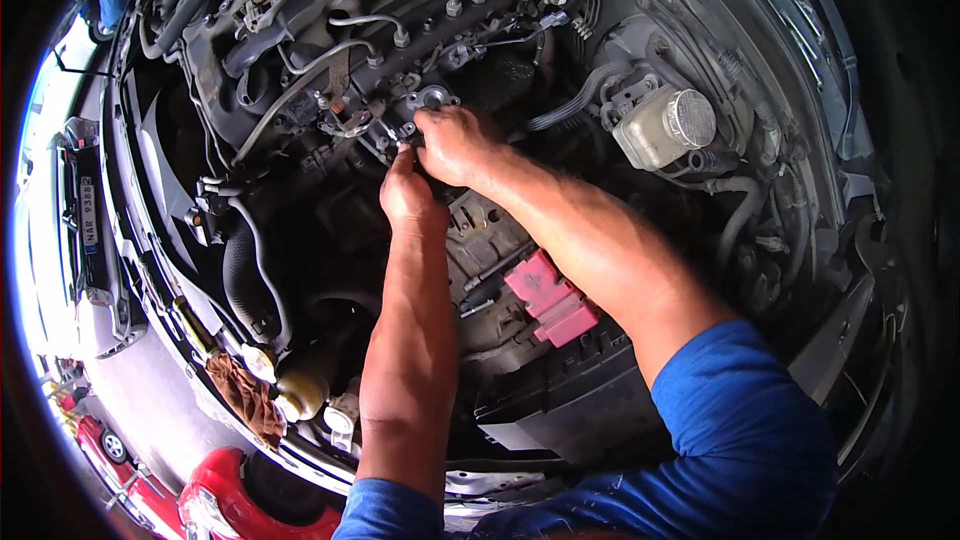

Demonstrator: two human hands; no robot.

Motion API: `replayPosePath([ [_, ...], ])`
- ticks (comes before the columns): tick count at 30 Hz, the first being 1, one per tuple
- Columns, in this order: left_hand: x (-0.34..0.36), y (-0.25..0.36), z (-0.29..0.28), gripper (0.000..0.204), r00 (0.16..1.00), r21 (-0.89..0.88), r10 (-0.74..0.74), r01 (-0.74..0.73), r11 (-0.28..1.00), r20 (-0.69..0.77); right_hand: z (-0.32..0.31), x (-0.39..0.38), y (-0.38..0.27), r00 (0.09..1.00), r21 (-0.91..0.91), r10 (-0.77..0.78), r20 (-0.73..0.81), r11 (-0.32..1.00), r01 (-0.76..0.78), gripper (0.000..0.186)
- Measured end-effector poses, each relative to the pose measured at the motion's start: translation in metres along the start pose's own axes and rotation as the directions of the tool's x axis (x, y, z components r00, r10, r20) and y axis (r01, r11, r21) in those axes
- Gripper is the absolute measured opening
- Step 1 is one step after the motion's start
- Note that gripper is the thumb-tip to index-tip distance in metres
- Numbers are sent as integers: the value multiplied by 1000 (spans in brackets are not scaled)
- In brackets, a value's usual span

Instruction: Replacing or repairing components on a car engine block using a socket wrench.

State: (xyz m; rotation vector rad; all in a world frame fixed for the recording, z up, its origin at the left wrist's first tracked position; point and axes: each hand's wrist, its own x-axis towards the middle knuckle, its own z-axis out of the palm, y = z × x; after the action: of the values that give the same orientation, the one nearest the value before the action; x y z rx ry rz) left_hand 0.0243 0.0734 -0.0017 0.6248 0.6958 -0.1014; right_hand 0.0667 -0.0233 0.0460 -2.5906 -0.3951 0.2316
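Note:
Both of my hands reach into a car's engine bay, close together beside the engine. My left hand [408, 192] has its thumb and fingers pinched near a small shiny metal part [394, 132]; what lies between the fingertips is too small to make out. Just right of it, my right hand [455, 146] is closed, fingers curled down against a round metal housing with an opening [433, 97]. Its fingertips are hidden, so whatever they grip does not show. Metal fuel pipes [335, 58] curve over the engine beyond the hands.
A translucent fluid reservoir with a round cap [655, 128] stands to the right. Nearer me are a red plastic cover [550, 298] and a black box [570, 390]. A brown rag [245, 398] lies on the left edge by a yellowish reservoir [302, 392]. Other cars stand outside, left.

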Motion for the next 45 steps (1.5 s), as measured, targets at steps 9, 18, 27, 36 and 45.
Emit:
replayPosePath([
  [9,3,-1,-1,28,999,-77,-23,20,997,-29,-2,0,-3,1000,43,14,-8,999,-14,23],
  [18,-12,6,17,30,998,-107,-47,42,993,-40,3,2,2,1000,6,28,2,1000,-28,26],
  [27,-8,10,16,44,994,-73,-58,52,996,-88,5,2,2,1000,-13,21,9,1000,-21,29],
  [36,-9,7,15,33,998,-129,-52,58,990,46,7,3,0,998,36,46,-37,998,-45,32],
  [45,-8,8,11,23,997,-214,-73,76,974,22,5,3,1,999,53,53,-7,997,-53,32],
])
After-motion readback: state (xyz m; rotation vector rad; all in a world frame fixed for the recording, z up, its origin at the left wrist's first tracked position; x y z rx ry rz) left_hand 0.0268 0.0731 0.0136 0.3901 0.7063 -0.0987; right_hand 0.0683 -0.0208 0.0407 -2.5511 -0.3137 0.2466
